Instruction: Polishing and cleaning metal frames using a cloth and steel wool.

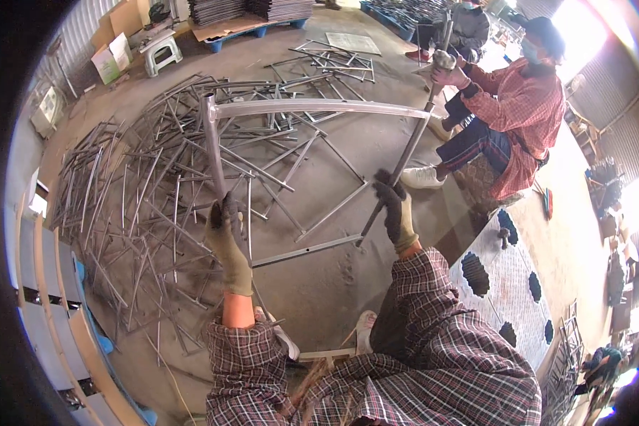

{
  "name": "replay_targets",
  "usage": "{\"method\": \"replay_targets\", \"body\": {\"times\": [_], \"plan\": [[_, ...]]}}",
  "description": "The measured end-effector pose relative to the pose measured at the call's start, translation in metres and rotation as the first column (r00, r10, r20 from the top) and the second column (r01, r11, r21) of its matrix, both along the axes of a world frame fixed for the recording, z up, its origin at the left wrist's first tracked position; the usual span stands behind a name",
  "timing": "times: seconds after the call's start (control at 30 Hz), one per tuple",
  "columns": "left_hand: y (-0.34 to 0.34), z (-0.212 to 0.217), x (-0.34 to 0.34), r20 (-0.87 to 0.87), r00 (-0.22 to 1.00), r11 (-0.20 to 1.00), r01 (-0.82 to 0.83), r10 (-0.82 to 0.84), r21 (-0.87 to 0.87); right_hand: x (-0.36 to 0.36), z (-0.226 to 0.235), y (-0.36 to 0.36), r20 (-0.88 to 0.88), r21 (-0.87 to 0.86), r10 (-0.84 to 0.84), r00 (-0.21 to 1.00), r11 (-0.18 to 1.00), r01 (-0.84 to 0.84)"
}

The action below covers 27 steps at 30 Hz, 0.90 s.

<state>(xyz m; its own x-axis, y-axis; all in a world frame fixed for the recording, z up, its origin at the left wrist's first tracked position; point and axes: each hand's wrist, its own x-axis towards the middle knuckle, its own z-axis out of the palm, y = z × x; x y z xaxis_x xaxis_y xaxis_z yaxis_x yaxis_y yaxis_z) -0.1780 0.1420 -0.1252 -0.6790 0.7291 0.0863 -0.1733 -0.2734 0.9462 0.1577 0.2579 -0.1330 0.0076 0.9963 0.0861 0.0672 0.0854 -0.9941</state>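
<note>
Across the center of the view, the left hand (228,241) and right hand (397,213) are grasping a metal frame (298,106); careless swinging could be driving its right corner into the seated co-worker (508,106).

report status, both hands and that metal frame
Left hand, right hand: each gripping a side tube. Metal frame: held between them. Nearby: piled frames ahead, co-worker ahead right.

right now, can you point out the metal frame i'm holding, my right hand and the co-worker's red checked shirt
Metal frame (319,106): head view, middle of its top bar.
Right hand (395,208): head view, the glove's dark part.
Red checked shirt (505,108): head view, on the sleeve.
</note>
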Motion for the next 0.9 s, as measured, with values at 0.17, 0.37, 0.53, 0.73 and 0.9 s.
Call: {"method": "replay_targets", "body": {"times": [0.17,0.37,0.53,0.73,0.9], "plan": [[0.001,0.002,0.016,-0.263,0.961,0.996,0.083,-0.090,-0.041,0.016,0.036,-0.004,0.045,0.488,-0.456,0.889,0.786,0.379],[-0.010,0.010,0.076,-0.573,0.796,0.963,0.047,-0.197,-0.264,0.001,0.068,-0.034,0.415,0.728,-0.483,0.771,0.684,0.036],[-0.018,0.009,0.105,-0.761,0.606,0.967,0.056,-0.232,-0.250,-0.020,0.066,-0.049,0.409,0.574,-0.083,0.909,0.798,-0.185],[-0.024,-0.001,0.111,-0.705,0.610,0.906,0.055,-0.362,-0.419,-0.016,0.058,-0.047,0.097,0.202,0.165,0.981,0.962,-0.182],[-0.025,-0.013,0.111,-0.656,0.616,0.878,0.130,-0.436,-0.461,-0.014,0.059,-0.048,0.112,0.202,0.155,0.982,0.964,-0.175]]}}
